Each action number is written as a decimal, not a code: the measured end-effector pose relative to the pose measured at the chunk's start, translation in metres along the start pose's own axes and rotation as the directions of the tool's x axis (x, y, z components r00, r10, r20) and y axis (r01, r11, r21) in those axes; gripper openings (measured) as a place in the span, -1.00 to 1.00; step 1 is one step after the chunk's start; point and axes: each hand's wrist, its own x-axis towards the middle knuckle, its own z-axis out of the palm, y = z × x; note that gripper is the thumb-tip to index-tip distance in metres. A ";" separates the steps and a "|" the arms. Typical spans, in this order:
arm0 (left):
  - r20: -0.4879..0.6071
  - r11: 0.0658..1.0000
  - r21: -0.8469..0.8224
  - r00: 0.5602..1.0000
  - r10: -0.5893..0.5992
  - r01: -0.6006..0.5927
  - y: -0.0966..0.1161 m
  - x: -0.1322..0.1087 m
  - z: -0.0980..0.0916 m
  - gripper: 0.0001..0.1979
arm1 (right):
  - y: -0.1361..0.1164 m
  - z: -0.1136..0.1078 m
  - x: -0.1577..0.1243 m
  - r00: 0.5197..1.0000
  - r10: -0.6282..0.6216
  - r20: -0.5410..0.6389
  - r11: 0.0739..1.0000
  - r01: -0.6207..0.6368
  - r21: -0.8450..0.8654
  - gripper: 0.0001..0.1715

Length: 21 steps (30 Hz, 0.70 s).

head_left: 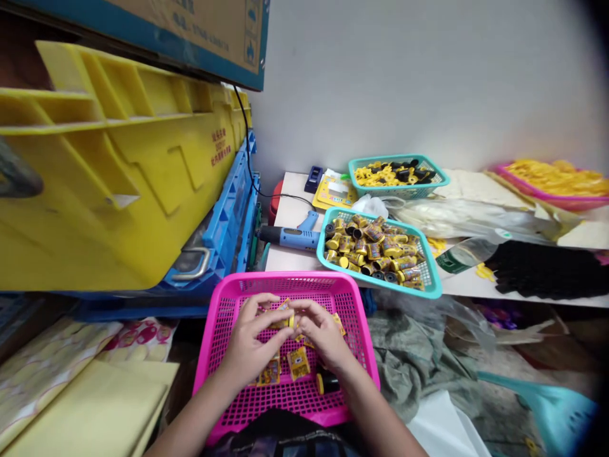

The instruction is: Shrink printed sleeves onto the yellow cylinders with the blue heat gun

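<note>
Arching inward at lower centre frame, the left hand (246,341) and right hand (327,338) pinch a yellow tube (284,322) over the pink basket (285,279).

Left hand (243,339) and right hand (326,335) face each other (fingers (269,318) bent), forearms (197,416) converging.

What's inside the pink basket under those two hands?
Yellow printed pieces and a black tube with a yellow end lie in the pink basket. The left hand and right hand hide whatever lies beneath them.
</note>
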 end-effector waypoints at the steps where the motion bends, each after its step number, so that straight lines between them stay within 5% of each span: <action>1: -0.033 1.000 0.018 0.999 0.012 -0.012 0.000 0.001 0.002 -0.64 | -0.005 -0.005 0.003 0.999 -0.018 -0.034 0.998 0.016 -0.062 -0.46; 4: -0.041 0.988 -0.129 0.995 -0.092 0.086 -0.001 0.007 0.011 -0.47 | -0.018 -0.017 0.018 0.995 -0.052 -0.084 0.968 0.029 -0.249 -0.59; 9: 0.015 0.913 -0.248 0.943 -0.332 0.325 -0.021 0.014 0.011 -0.62 | -0.005 -0.027 0.030 1.000 0.018 -0.005 0.809 -0.017 -0.587 -0.75; 15: 0.115 0.846 -0.200 0.869 -0.481 0.494 -0.044 0.001 -0.006 -0.76 | 0.025 -0.028 -0.016 0.985 0.169 0.035 0.520 -0.058 -0.852 -0.72; 21: 0.305 0.863 -0.112 0.844 -0.441 0.492 -0.043 -0.006 0.013 -0.76 | 0.041 -0.010 -0.051 0.983 0.178 -0.044 0.328 -0.101 -0.939 -0.67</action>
